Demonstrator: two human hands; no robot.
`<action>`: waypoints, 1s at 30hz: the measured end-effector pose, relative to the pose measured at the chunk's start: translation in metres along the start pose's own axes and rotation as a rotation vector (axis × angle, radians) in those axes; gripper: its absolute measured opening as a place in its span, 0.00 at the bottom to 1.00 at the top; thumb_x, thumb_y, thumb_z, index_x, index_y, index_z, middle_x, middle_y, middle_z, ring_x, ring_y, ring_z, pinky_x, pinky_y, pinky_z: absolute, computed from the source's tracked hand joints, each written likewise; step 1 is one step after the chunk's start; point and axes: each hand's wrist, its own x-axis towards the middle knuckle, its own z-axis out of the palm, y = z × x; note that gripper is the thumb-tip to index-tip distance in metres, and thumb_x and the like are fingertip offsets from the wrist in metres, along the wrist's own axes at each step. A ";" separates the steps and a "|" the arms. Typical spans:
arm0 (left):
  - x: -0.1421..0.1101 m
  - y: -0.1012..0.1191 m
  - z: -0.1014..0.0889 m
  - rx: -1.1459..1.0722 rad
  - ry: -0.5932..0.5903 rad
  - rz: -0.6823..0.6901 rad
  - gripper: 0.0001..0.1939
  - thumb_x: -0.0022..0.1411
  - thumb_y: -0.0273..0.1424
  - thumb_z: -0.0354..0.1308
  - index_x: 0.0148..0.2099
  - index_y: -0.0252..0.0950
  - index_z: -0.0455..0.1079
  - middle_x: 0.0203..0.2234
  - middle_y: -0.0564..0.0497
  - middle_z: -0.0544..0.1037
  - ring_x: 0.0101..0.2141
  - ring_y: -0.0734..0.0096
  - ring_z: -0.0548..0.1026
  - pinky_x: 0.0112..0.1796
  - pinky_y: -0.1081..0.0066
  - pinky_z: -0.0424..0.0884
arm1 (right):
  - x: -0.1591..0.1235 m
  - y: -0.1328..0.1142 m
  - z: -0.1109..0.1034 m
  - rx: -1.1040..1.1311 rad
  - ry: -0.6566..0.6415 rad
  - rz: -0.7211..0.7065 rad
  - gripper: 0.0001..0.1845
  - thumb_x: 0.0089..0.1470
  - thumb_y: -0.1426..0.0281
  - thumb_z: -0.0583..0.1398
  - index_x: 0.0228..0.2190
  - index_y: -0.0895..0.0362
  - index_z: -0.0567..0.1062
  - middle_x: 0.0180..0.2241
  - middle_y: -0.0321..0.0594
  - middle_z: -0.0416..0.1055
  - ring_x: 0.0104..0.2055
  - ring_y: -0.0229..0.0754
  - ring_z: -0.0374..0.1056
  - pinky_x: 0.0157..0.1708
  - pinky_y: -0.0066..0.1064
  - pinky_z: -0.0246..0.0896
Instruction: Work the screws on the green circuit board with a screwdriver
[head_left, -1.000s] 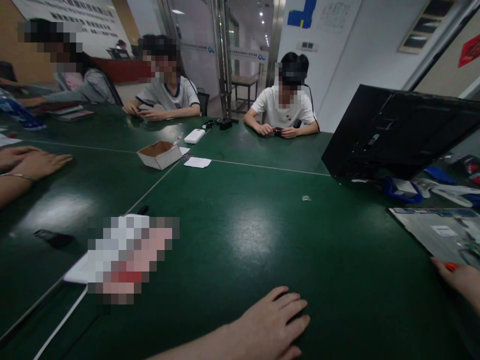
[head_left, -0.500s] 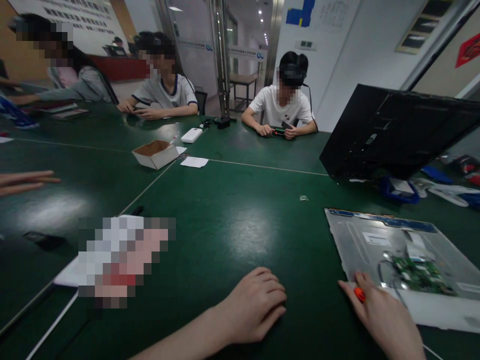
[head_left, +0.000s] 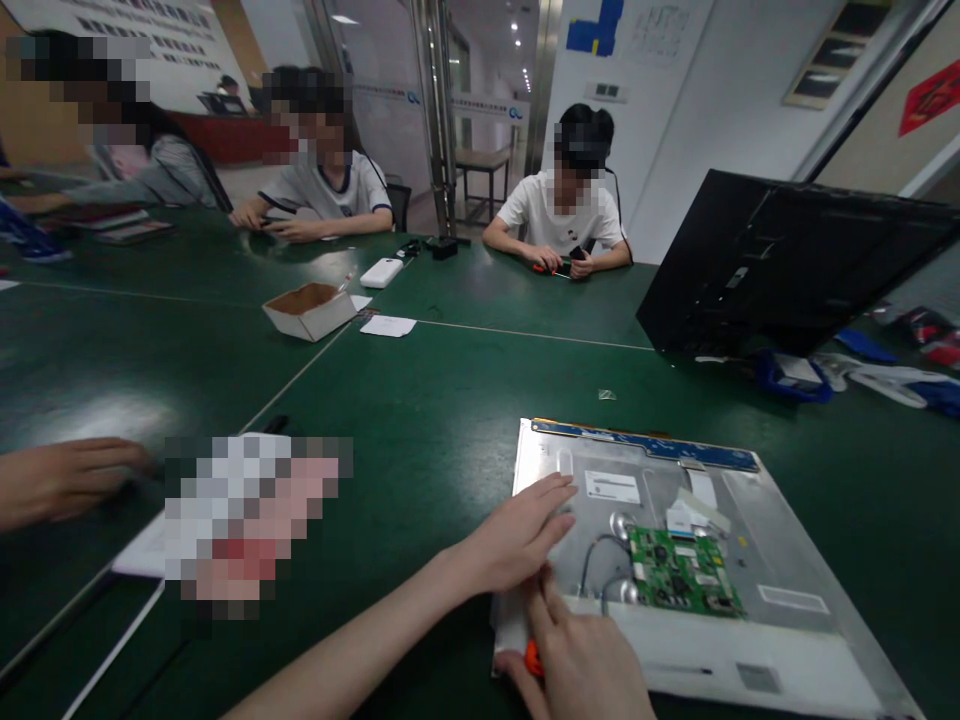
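Observation:
An LCD display panel [head_left: 780, 640] lies flat on the green table, its metal back up, with a green circuit board [head_left: 682, 570] and thin cables on it. My left hand [head_left: 525, 530] rests on the panel's left edge with its fingers stretched out. Just below it, my right hand [head_left: 581, 650] lies on the panel's near left part, closed around a screwdriver [head_left: 534, 658]. The orange handle shows by the thumb, and the thin shaft points right across the panel.
A black screen housing [head_left: 795, 270] stands tilted at the back right, beside a blue tray [head_left: 795, 378]. An open cardboard box [head_left: 311, 312] and a white box [head_left: 382, 272] sit farther back. At left is a co-worker's hand [head_left: 75, 480]; other people sit across the table.
The panel has moved left, toward the middle, with my right hand. My left hand has risen from the table onto the panel's edge. A co-worker's hand at left has come nearer.

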 end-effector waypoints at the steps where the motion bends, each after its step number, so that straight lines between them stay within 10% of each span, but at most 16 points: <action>1: 0.002 -0.003 0.002 -0.009 -0.004 -0.004 0.22 0.72 0.34 0.41 0.64 0.35 0.58 0.62 0.45 0.62 0.62 0.64 0.57 0.60 0.58 0.56 | 0.004 -0.008 0.001 0.022 -0.006 -0.001 0.30 0.54 0.56 0.58 0.50 0.65 0.72 0.49 0.65 0.71 0.27 0.53 0.75 0.21 0.38 0.67; 10: -0.023 -0.021 -0.012 0.186 0.027 -0.043 0.22 0.70 0.32 0.43 0.64 0.35 0.58 0.62 0.43 0.62 0.62 0.63 0.58 0.60 0.57 0.58 | 0.005 -0.034 0.010 0.052 0.033 -0.261 0.34 0.46 0.55 0.64 0.54 0.56 0.69 0.54 0.54 0.69 0.20 0.44 0.73 0.12 0.30 0.63; 17: -0.065 -0.038 -0.032 0.395 0.065 -0.079 0.24 0.69 0.31 0.45 0.66 0.37 0.54 0.63 0.44 0.60 0.62 0.60 0.58 0.59 0.55 0.59 | -0.026 0.047 -0.016 0.028 0.219 0.024 0.26 0.56 0.69 0.54 0.56 0.53 0.68 0.56 0.45 0.66 0.41 0.50 0.76 0.31 0.36 0.74; 22: -0.090 -0.055 -0.042 0.594 0.056 -0.089 0.24 0.70 0.32 0.42 0.66 0.35 0.55 0.63 0.45 0.61 0.62 0.60 0.59 0.59 0.55 0.58 | -0.041 0.108 -0.021 0.012 0.193 0.204 0.24 0.61 0.65 0.50 0.58 0.50 0.66 0.61 0.44 0.58 0.38 0.46 0.76 0.31 0.35 0.74; 30: -0.117 -0.066 -0.057 0.826 0.055 -0.175 0.26 0.64 0.29 0.44 0.64 0.33 0.60 0.61 0.43 0.63 0.59 0.54 0.63 0.56 0.53 0.62 | -0.052 0.111 -0.007 -0.017 0.155 0.215 0.25 0.63 0.61 0.49 0.58 0.53 0.66 0.62 0.45 0.55 0.37 0.45 0.77 0.29 0.31 0.74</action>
